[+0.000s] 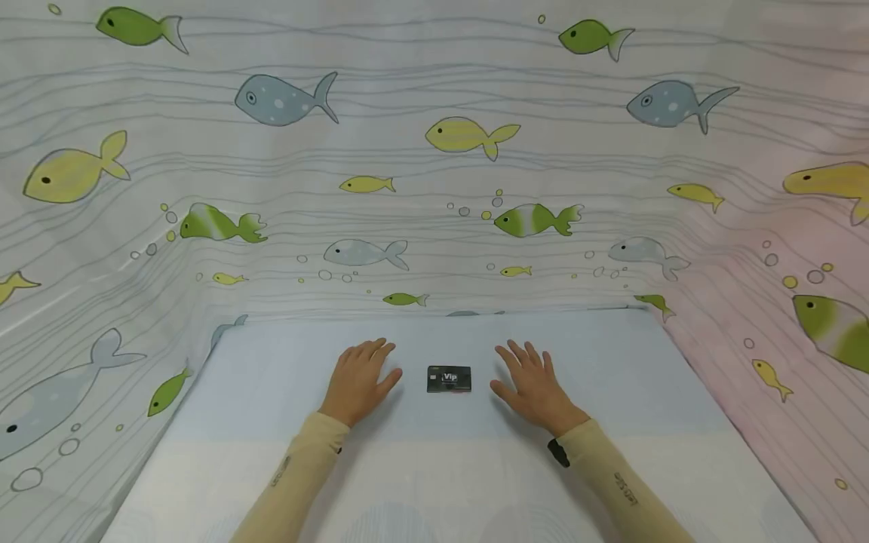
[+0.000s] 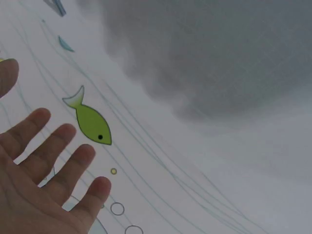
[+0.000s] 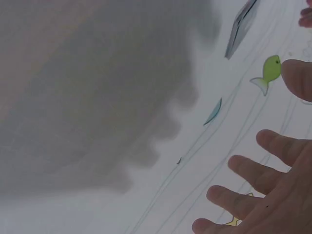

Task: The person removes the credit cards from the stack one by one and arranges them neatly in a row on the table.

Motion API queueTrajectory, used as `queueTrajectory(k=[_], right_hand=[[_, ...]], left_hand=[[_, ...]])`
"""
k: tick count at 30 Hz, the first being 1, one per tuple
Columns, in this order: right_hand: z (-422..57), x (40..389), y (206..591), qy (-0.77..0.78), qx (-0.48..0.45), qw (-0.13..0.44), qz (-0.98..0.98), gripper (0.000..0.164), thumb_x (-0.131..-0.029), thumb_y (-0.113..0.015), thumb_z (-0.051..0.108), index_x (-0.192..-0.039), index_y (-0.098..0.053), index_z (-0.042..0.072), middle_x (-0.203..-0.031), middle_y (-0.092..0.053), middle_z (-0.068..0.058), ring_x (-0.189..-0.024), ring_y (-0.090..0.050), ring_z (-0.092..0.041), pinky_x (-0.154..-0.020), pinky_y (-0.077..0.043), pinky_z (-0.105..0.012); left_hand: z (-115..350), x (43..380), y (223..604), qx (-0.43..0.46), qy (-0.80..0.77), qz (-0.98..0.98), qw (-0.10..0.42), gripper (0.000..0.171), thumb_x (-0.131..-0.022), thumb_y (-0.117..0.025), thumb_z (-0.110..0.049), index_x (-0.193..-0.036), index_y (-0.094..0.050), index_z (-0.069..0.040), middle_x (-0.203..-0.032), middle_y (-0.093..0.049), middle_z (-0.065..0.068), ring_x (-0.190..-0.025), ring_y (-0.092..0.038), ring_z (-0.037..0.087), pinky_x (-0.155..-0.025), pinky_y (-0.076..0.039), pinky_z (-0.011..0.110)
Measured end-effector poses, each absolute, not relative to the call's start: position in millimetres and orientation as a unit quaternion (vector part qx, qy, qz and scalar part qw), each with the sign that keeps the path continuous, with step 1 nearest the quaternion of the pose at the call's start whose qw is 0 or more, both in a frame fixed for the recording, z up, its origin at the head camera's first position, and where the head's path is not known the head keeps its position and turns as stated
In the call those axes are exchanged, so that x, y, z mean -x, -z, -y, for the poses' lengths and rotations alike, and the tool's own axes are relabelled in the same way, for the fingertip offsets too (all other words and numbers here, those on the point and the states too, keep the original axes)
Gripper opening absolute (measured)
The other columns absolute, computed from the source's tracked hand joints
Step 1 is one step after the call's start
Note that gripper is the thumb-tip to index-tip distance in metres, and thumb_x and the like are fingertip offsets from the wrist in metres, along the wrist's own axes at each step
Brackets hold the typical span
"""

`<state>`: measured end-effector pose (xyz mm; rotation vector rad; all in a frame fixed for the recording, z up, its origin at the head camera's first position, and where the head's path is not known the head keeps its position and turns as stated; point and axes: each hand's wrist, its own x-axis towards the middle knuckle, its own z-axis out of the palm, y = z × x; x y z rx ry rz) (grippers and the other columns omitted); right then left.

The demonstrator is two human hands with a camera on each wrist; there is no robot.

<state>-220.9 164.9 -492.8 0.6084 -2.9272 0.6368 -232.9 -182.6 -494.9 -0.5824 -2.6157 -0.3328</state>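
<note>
A black card (image 1: 449,379) printed "Vip", with a small chip at its left, lies flat between the two hands. To its left is my left hand (image 1: 360,382), fingers spread and pointing away from me, holding nothing. My right hand (image 1: 532,385) mirrors it on the other side, fingers apart and its palm bare. Both hands are apart from the card. In the right wrist view the card (image 3: 241,29) shows at a steep slant, and the spread fingers (image 3: 258,174) grip nothing. The left wrist view has the left fingers (image 2: 53,151) loosely extended.
The card lies on a pale blue and white tabletop (image 1: 448,483). Behind it rises a wall covering (image 1: 434,219) printed with fish and wavy lines, which also lines the left and right sides. Dark shadows of the hands fall on the surface.
</note>
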Motion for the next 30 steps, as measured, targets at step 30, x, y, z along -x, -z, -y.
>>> queueTrajectory(k=[30], right_hand=[[-122.3,247.5,511.1,-0.146,-0.277,0.019,0.949,0.059,-0.095,-0.073,0.036,-0.144,-0.054,0.009,-0.14,-0.058,-0.01,-0.129,-0.054,-0.03,-0.109,-0.041,-0.047]], left_hand=[[133.4,254.1,511.3,0.304,0.137,0.94,0.078,0.041,-0.093,-0.075,-0.037,-0.127,-0.071,-0.016,-0.136,-0.064,0.006,-0.128,-0.056,0.031,-0.107,-0.04,0.052]])
